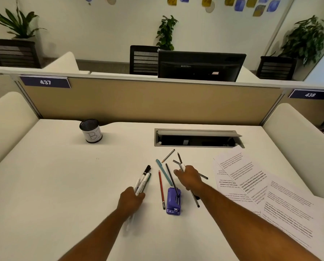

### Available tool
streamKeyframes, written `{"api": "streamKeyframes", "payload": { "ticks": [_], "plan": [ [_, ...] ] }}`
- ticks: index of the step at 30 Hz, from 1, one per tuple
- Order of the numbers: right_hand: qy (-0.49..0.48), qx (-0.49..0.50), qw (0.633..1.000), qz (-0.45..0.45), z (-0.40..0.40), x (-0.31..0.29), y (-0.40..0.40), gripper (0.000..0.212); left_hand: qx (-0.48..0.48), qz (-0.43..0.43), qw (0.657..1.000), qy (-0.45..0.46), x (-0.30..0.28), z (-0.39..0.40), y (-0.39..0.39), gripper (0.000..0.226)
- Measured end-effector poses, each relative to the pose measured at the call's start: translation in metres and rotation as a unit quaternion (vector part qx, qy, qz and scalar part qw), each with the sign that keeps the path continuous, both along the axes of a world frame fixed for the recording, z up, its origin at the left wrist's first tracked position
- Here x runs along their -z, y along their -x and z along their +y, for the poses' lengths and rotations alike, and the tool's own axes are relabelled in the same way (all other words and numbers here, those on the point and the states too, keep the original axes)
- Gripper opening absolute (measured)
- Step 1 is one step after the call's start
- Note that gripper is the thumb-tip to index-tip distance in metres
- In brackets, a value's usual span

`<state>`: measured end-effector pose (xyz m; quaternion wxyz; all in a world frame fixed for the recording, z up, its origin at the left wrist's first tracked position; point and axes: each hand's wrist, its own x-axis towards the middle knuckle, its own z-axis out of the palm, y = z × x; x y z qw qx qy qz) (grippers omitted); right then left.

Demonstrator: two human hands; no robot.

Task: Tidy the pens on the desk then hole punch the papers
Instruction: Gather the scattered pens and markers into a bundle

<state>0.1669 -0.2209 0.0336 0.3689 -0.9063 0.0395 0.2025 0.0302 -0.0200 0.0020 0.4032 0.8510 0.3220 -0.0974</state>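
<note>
Left grip [132, 197] clenched on markers [143, 180], right grip [189, 178] on pens [181, 163]; best emptied into mesh cup [90, 130], upper left.

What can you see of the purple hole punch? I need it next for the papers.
The small purple plastic hole punch lies flat on the white desk between the two hands, long axis pointing away from the person. Its near end shows metal fittings. A thin black pen rests across its top. Neither hand touches it.
</note>
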Motion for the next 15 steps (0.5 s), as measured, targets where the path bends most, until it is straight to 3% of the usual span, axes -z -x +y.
{"api": "streamKeyframes", "payload": {
  "ticks": [5, 11, 15],
  "plan": [
    [0.122, -0.083, 0.989, -0.018, 0.031, 0.002, -0.016, 0.059, -0.007, 0.031, 1.0, -0.001, 0.003, 0.004, -0.001, 0.033],
    [0.228, -0.157, 0.961, -0.031, 0.053, 0.016, -0.009, 0.066, 0.015, 0.047, 0.999, -0.011, 0.007, 0.008, -0.007, 0.032],
    [0.241, -0.176, 0.954, -0.043, 0.057, 0.031, -0.005, 0.064, 0.041, 0.062, 0.995, -0.06, 0.008, 0.009, -0.01, 0.029]
  ]
}}
